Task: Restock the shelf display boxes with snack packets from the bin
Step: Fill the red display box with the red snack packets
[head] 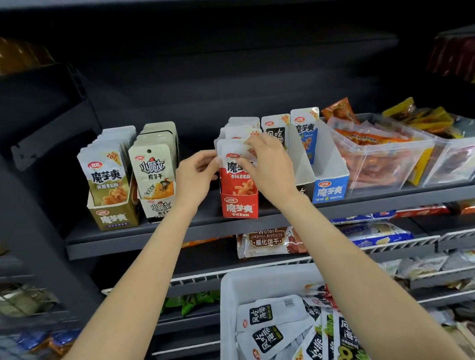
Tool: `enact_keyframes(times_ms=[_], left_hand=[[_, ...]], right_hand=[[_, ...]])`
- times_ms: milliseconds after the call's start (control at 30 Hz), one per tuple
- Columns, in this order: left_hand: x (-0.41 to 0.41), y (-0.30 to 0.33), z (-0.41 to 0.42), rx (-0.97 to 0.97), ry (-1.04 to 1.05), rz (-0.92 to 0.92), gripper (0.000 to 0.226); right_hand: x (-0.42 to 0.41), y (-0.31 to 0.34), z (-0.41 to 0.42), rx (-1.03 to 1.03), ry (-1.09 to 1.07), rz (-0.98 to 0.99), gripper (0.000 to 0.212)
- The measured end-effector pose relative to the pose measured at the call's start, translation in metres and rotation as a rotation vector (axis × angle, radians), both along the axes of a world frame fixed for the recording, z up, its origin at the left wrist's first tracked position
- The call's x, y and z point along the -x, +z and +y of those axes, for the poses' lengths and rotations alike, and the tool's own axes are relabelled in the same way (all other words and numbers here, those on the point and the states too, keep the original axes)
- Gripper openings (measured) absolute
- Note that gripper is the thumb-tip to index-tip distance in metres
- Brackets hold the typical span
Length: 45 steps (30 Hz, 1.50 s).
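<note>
Nearest, at the bottom edge, a white plastic bin holds loose flat packets, white with black labels; one reads 风吃海带, another shows "30%". Its left wall and far rim are bare.

Beyond it, wire-fronted lower shelves carry a brown wafer pack printed "Wafer JIASHILI BISCUITS 威化饼干" and blue biscuit packs to its right.

Both bare arms reach up to the dark metal shelf. Near the middle of its front edge stands a red card box marked 魔芋爽, packed with upright red-and-white packets. The left hand grips the left edge of the front packets, fingers curled round them. The right hand pinches the top of the front packet, fingers bent over its white upper part.

Open shelf lies between the red box and the boxes to the left: a white-and-black box with cream packets bearing 魔芋干, and beside it, toward the shelf's left edge, an olive box of 魔芋爽 packets tagged "20%".

Right of the red box stand a dark box, mostly hidden by the right arm, with one 风吃 packet, then a blue box reading 魔芋爽, nearly unfilled. Further right, clear plastic tubs hold orange and yellow sachets. Behind everything is the flat dark back panel.
</note>
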State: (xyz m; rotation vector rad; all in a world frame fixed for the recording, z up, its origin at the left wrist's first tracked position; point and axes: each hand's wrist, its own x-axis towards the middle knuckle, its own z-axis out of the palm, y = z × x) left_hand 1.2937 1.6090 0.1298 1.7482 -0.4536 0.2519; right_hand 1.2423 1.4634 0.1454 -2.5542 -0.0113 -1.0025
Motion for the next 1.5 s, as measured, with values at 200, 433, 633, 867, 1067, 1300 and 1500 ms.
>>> enact_keyframes(times_ms=[200,433,633,867,1067,1300,1500], left_hand=[[0.033,0.0,-0.002,0.044,0.321,-0.192,0.025],[0.107,-0.051,-0.024,0.01,0.098,-0.516,0.014],[0.137,-0.129,-0.058,-0.525,-0.298,-0.352,0.022],[0.149,-0.191,-0.095,-0.918,-0.414,-0.175,0.044],[0.149,-0.211,-0.114,-1.034,-0.348,-0.339,0.034],[0.147,-0.198,-0.113,-0.66,-0.235,-0.298,0.008],[0.14,-0.151,-0.081,-0.108,-0.109,0.35,0.011]], right_hand=[[0.032,-0.024,0.005,-0.492,0.047,-0.264,0.039],[0.131,-0.102,-0.047,-0.486,0.097,0.158,0.028],[0.207,-0.175,-0.106,-0.421,-0.285,0.494,0.032],[0.213,-0.21,-0.114,-0.171,-0.317,0.642,0.034],[0.185,-0.226,-0.121,-0.062,-0.318,0.6,0.036],[0.171,-0.218,-0.131,-0.046,-0.425,0.613,0.018],[0.19,-0.174,-0.122,-0.969,-0.207,0.363,0.01]])
